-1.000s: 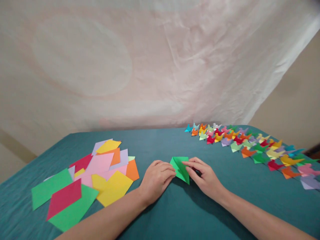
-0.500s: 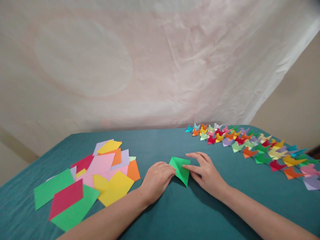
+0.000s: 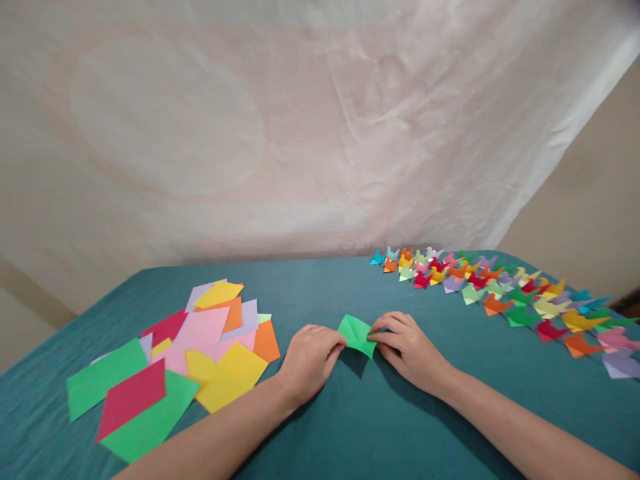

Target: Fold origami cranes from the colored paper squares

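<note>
A small green sheet of origami paper [image 3: 357, 334], creased and partly folded, is held between my two hands just above the cloth. My left hand [image 3: 311, 360] pinches its left side with thumb and fingers. On the opposite side, my right hand [image 3: 409, 347] grips the right edge between thumb and fingertips. The paper bends a little in the middle, and its shadow falls on the cloth below. My fingers hide both side edges of the paper.
Loose coloured paper sheets [image 3: 227, 377] lie overlapping on the left of the dark green cloth [image 3: 320, 427]. Several rows of small folded paper birds [image 3: 520, 317] stand along the right side. A pale curtain [image 3: 300, 133] hangs behind the table.
My right hand has closed from spread fingers to a pinch on the green paper's right edge. The paper is now lifted and its lower corner no longer points down toward me.
</note>
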Tool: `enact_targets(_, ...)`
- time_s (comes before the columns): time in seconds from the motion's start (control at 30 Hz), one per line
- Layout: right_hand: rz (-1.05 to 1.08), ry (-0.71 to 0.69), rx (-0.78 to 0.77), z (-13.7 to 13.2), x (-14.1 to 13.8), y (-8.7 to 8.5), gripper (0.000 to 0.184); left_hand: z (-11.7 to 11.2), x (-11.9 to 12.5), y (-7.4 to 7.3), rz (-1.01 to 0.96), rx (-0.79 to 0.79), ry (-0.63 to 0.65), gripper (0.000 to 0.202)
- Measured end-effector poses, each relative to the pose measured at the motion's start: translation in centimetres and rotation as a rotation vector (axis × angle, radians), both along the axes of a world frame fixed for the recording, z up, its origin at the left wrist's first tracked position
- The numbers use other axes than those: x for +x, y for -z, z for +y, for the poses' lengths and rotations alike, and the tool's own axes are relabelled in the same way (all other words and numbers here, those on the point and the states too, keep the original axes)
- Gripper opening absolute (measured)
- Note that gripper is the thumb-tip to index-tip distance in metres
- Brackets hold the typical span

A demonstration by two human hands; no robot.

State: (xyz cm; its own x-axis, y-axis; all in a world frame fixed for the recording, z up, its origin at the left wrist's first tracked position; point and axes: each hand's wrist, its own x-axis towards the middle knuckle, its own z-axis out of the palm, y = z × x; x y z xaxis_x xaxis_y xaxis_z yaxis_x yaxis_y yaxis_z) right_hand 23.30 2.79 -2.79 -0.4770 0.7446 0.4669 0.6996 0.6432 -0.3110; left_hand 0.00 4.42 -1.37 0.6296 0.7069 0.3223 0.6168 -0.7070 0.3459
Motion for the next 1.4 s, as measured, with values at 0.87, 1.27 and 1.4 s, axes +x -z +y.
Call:
enact_targets(0.87, 0.021, -0.116, -0.029, -0.5, -0.5, -0.5, 0.013, 0.0, 0.0, -0.1, 0.069, -0.024, 0.017, 0.015)
enact_targets(1.27, 0.231, 0.075, -0.285, 0.3, -0.5, 0.1, 0.020, 0.7, 0.2, -0.4, 0.022, -0.080, -0.133, 0.026)
enact_targets(1.4, 0.210, 0.128, -0.244, 0.5, -0.6, 0.7, 0.019, 0.9, 0.0, -0.3, 0.019, -0.097, -0.137, 0.021)
